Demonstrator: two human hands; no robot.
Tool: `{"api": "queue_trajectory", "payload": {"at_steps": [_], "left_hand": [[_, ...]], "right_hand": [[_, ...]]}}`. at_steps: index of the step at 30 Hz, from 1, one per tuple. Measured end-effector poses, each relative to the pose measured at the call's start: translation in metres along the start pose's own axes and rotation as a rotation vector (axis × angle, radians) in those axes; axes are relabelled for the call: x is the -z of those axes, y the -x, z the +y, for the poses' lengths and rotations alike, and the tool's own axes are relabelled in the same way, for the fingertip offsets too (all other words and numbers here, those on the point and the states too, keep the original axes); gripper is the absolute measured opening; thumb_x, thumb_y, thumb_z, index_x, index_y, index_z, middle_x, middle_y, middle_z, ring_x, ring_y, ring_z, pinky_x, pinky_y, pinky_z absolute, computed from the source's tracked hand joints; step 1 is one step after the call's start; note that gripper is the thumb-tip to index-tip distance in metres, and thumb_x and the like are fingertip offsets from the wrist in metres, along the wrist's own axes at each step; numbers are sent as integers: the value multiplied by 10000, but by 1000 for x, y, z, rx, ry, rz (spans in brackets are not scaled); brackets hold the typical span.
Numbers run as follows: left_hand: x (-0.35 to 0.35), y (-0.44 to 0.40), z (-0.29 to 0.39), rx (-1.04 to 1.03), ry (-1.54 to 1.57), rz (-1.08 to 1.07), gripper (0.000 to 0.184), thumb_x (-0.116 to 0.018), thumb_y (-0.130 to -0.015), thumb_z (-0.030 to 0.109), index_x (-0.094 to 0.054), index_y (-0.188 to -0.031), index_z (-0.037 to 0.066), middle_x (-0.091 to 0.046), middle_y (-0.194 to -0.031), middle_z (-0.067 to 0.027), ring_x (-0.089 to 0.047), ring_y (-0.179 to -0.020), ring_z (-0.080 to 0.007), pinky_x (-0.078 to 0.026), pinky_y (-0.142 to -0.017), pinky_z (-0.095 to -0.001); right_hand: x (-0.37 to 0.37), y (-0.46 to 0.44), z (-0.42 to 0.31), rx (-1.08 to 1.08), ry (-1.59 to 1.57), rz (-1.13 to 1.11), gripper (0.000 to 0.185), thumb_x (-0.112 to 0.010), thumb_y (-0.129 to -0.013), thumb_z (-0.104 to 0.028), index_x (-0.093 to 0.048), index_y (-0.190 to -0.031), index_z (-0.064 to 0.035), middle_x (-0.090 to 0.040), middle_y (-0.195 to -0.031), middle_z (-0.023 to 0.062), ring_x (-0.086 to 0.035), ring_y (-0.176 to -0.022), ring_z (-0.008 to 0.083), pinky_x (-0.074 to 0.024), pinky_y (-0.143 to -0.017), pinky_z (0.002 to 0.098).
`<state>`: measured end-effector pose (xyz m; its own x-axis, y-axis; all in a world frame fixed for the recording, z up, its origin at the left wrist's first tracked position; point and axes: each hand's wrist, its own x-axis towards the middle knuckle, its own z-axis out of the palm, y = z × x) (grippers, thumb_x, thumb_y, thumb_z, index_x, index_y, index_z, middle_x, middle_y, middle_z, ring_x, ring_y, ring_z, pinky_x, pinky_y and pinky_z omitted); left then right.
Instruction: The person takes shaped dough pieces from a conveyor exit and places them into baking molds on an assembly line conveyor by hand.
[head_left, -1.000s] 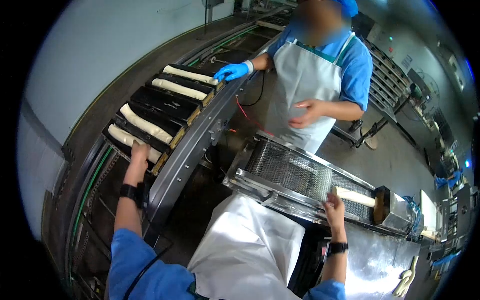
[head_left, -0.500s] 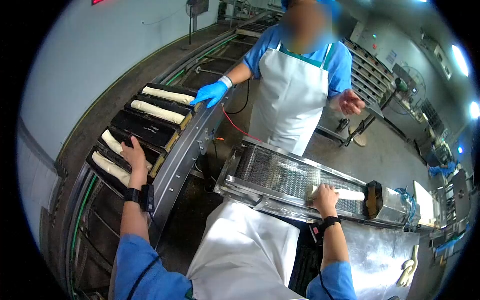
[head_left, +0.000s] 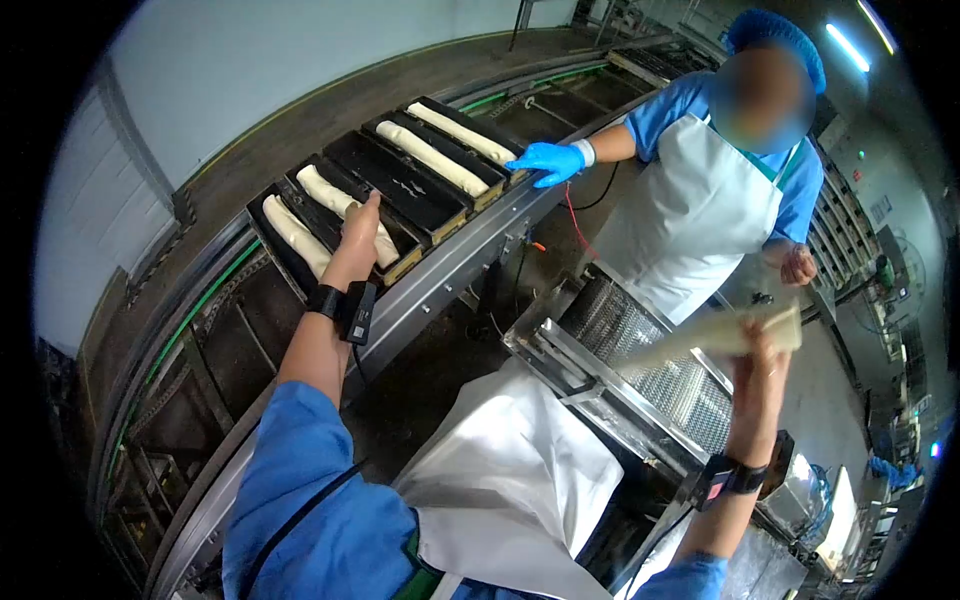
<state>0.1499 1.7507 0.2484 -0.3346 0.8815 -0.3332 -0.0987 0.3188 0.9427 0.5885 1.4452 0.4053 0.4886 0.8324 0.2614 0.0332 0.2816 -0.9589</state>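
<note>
My left hand [head_left: 362, 232] rests over a roll of dough [head_left: 322, 188] in one of the black baking tins on the left, its fingers laid on the dough rather than wrapped round it. Beside it, another dough roll [head_left: 292, 232] lies in the nearest tin. Raised above the mesh conveyor [head_left: 690, 392], my right hand [head_left: 757, 365] grips a long pale dough roll [head_left: 700, 335], which is smeared by motion. An unfilled black tin [head_left: 385, 178] sits in the middle of the row, between tins that hold dough.
Across from me stands a co-worker in a white apron [head_left: 690, 205], whose blue-gloved hand [head_left: 548, 162] touches the far end of the tin row. Two more dough rolls, including one nearer the middle [head_left: 432, 158], lie in tins there. A metal rail [head_left: 440, 292] edges the tin line.
My right hand has lifted the dough roll off the mesh conveyor. My left hand stays at the same tin, its fingers less spread. The view has turned, shifting the scene rightward.
</note>
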Motion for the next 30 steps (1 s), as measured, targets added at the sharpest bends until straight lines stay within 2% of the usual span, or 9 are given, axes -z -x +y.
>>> {"api": "queue_trajectory", "payload": {"at_steps": [6, 8, 12, 15, 20, 22, 24, 27, 30], "left_hand": [[-13, 15, -6, 19, -102, 105, 779, -581, -929, 347, -159, -1492, 13, -188, -1531, -224, -254, -1396, -370, -306, -1100, -480], [-7, 12, -17, -12, -15, 37, 834, -574, -935, 370, -63, -1515, 57, -135, -1560, -208, -193, -1423, -352, -196, -1113, -529], [-4, 7, -23, -174, 65, -45, 815, -598, -915, 315, -112, -1511, 45, -244, -1521, -203, -295, -1371, -310, -249, -1108, -400], [-14, -14, -36, -294, -26, -39, 824, -621, -899, 291, -142, -1488, -31, -299, -1489, -217, -339, -1345, -289, -280, -1090, -342], [-34, -10, -34, -502, -306, 160, 834, -688, -833, 291, -258, -1399, -144, -414, -1370, -325, -404, -1295, -402, -313, -1089, -390], [-41, -4, -24, -529, -274, 176, 868, -727, -804, 245, -238, -1410, -137, -378, -1396, -330, -403, -1299, -389, -327, -1083, -392], [-50, 15, -6, -299, -152, 230, 901, -741, -792, 255, -221, -1425, -120, -359, -1411, -326, -397, -1310, -359, -337, -1076, -397], [-2, -33, -34, -1092, -891, -164, 489, -523, -843, -94, -479, -1319, 8, -557, -1244, -175, -519, -1183, -272, -388, -1049, -368], [-18, -57, -25, -758, -554, -118, 538, -542, -823, -73, -415, -1343, -25, -502, -1278, -221, -475, -1215, -319, -370, -1063, -383]], "right_hand": [[-112, -16, -30, -36, -466, -522, 653, -678, -860, -229, -384, -1392, 10, -427, -1407, 219, -521, -1219, 361, -417, -1057, 449], [-135, 3, -31, -18, -473, -608, 696, -694, -835, -165, -356, -1417, 12, -401, -1429, 218, -483, -1264, 351, -415, -1059, 440], [-117, 39, -16, -187, -426, -693, 660, -618, -772, 60, -401, -1394, 9, -372, -1456, 211, -397, -1339, 344, -394, -1073, 431], [-89, 59, 5, -264, -278, -647, 581, -587, -739, 126, -506, -1303, 13, -407, -1429, 201, -426, -1322, 300, -394, -1080, 449], [-45, 87, 35, -388, -239, -447, 514, -565, -751, 125, -544, -1253, 17, -534, -1317, 155, -514, -1240, 269, -409, -1070, 414], [-26, 98, 48, -430, -151, -338, 494, -690, -764, -6, -550, -1236, 27, -543, -1295, 192, -548, -1198, 292, -464, -1006, 430], [-17, 110, 49, -414, -143, -277, 454, -665, -767, 13, -562, -1209, 21, -582, -1248, 176, -565, -1177, 276, -469, -1000, 418], [-2, 121, 45, -493, -39, -261, 410, -608, -774, 56, -590, -1179, 0, -627, -1183, 136, -589, -1133, 244, -457, -1008, 380], [24, 134, 52, -556, -60, -242, 390, -590, -838, 31, -574, -1226, -2, -604, -1240, 112, -576, -1128, 208, -453, -1000, 332]]}}
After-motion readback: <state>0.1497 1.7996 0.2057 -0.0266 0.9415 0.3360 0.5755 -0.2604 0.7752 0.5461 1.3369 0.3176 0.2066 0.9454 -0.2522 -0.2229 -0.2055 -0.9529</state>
